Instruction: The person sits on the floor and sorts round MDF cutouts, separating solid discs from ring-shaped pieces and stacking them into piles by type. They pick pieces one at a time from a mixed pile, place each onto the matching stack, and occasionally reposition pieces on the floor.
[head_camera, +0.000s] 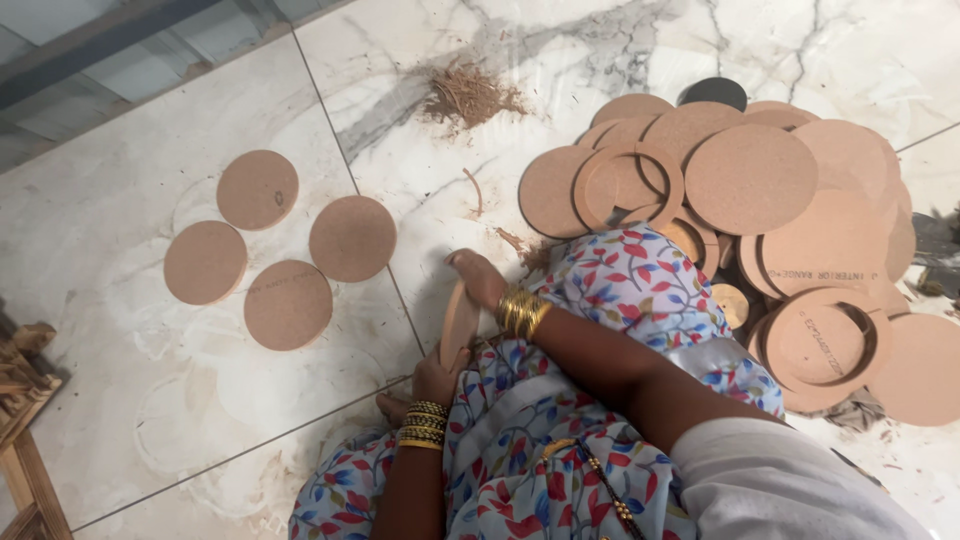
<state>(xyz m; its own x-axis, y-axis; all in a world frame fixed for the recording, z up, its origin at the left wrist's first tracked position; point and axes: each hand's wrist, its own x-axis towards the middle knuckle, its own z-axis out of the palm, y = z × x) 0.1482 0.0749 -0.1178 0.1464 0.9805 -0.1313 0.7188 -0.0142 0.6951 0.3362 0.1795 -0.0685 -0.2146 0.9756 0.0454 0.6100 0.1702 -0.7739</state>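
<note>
Head view: person seated on marble floor (150, 420), floral garment over lap. Round brown disc (459, 322) held on edge, upright, between both hands above floor near lap. Right hand (478, 277) curled over disc's top edge, grasping it; left hand (437, 378) gripping its lower edge. Four flat discs (288, 304) laid out left; heaped pile of discs and rings (750, 178) right. Fibre clump (468, 95) beyond.

1. Four discs (278, 248) lie apart on the floor (130, 420), far left.
2. A heap of discs and rings (760, 230) lies on the right.
3. A fibre tuft (468, 95) lies far, between them.
4. A disc on edge (459, 322) stands in the near middle, between both hands.
</note>
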